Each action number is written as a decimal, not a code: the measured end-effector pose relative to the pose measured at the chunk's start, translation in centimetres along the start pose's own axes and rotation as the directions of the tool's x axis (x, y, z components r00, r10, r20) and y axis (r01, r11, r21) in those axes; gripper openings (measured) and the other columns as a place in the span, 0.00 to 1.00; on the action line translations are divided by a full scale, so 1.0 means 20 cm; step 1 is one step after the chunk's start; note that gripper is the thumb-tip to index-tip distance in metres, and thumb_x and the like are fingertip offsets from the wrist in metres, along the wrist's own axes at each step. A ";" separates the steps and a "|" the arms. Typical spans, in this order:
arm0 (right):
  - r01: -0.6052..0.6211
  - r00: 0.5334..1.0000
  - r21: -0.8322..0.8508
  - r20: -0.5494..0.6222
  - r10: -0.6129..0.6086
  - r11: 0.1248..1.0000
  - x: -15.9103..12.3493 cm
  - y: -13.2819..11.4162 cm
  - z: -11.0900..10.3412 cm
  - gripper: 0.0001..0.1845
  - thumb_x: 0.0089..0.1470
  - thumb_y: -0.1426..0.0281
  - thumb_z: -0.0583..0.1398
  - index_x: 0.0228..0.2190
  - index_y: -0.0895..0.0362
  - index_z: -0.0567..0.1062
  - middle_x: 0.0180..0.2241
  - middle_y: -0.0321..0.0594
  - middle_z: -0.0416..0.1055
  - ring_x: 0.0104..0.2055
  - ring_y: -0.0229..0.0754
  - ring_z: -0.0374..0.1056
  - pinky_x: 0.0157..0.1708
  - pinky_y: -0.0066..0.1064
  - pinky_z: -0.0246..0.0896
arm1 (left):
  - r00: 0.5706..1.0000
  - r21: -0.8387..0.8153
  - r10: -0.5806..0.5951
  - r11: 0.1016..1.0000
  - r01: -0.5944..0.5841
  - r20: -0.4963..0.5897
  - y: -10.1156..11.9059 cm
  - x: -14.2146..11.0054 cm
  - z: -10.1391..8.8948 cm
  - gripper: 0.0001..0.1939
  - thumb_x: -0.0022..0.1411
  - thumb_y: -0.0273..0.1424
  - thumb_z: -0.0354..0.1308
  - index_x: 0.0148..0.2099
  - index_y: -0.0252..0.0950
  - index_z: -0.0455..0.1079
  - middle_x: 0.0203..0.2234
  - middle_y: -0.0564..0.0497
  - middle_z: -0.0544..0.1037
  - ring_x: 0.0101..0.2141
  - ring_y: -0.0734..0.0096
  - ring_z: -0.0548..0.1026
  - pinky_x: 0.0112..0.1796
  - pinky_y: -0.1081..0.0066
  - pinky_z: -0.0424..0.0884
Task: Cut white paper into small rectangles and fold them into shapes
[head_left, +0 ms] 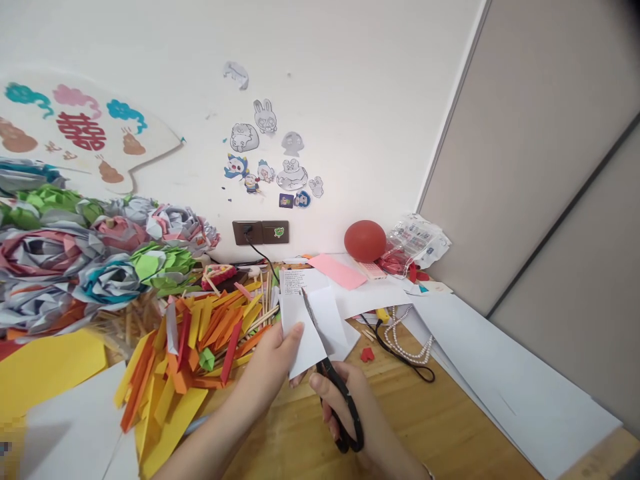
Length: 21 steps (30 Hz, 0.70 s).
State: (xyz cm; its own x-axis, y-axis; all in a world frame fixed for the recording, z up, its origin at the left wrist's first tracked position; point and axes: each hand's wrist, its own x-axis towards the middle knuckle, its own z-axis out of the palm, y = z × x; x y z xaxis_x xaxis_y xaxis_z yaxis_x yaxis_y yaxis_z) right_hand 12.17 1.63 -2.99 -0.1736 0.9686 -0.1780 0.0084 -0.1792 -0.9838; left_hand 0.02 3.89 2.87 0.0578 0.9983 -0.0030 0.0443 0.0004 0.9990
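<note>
My left hand [286, 348] pinches a sheet of white paper [303, 343], its thumb lying on top near the left edge. In my right hand [353, 395] is a pair of black-handled scissors [343, 390], fingers through the loops. The blades run up along a slit in the paper, with one flap of it standing to the right of them. Part of a sheet with small written lines [294, 281] shows behind the top of the paper. The tips of my left fingers are hidden under the sheet.
Folded orange and yellow paper strips [200, 340] are heaped at left, beside paper flowers [120, 280]. At the back are a red balloon [365, 241] and pink paper [338, 271]. Large white sheets [505, 373], a pearl string [400, 340] and a black cord [407, 363] lie at right.
</note>
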 end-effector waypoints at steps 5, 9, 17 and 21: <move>0.010 1.000 0.007 0.009 -0.010 1.000 0.00 0.00 0.01 0.32 0.37 0.43 0.61 0.28 0.61 0.68 0.12 0.26 0.58 0.10 0.28 0.51 0.08 0.20 0.44 | 1.000 -0.031 -0.006 1.000 0.006 0.005 -0.03 0.01 0.00 0.15 0.55 0.43 0.52 0.25 0.38 0.58 0.07 0.61 0.64 0.09 0.81 0.56 0.14 0.78 0.50; 0.083 0.994 0.055 0.065 -0.087 0.995 0.00 0.00 0.00 0.31 0.43 0.43 0.57 0.28 0.62 0.69 0.15 0.29 0.60 0.12 0.29 0.55 0.10 0.20 0.48 | 0.998 -0.044 -0.041 0.998 0.043 0.048 -0.05 0.01 0.00 0.16 0.55 0.43 0.53 0.24 0.37 0.58 0.07 0.61 0.64 0.09 0.82 0.56 0.14 0.79 0.49; 0.072 0.995 0.069 0.060 -0.077 0.995 0.00 0.00 -0.02 0.32 0.42 0.42 0.58 0.25 0.61 0.68 0.14 0.28 0.58 0.12 0.29 0.53 0.09 0.20 0.45 | 0.993 -0.113 -0.063 0.991 0.074 0.099 -0.06 0.00 0.01 0.17 0.54 0.44 0.54 0.23 0.36 0.60 0.09 0.59 0.66 0.09 0.84 0.55 0.14 0.80 0.48; 0.077 0.996 0.040 0.040 -0.079 0.996 -0.01 -0.01 -0.01 0.31 0.43 0.42 0.56 0.23 0.60 0.67 0.12 0.28 0.57 0.11 0.28 0.51 0.09 0.21 0.42 | 0.991 -0.136 -0.077 0.987 0.091 0.107 -0.07 0.01 0.01 0.17 0.53 0.43 0.55 0.22 0.36 0.60 0.09 0.58 0.66 0.09 0.84 0.55 0.13 0.80 0.49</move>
State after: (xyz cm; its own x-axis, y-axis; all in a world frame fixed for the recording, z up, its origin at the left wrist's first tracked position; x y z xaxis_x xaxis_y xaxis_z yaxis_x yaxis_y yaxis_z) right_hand 12.41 1.57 -2.79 -0.2134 0.9720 -0.0985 -0.0446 -0.1105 -0.9929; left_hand 0.14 4.17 1.51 0.1607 0.9834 -0.0848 -0.0862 0.0995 0.9913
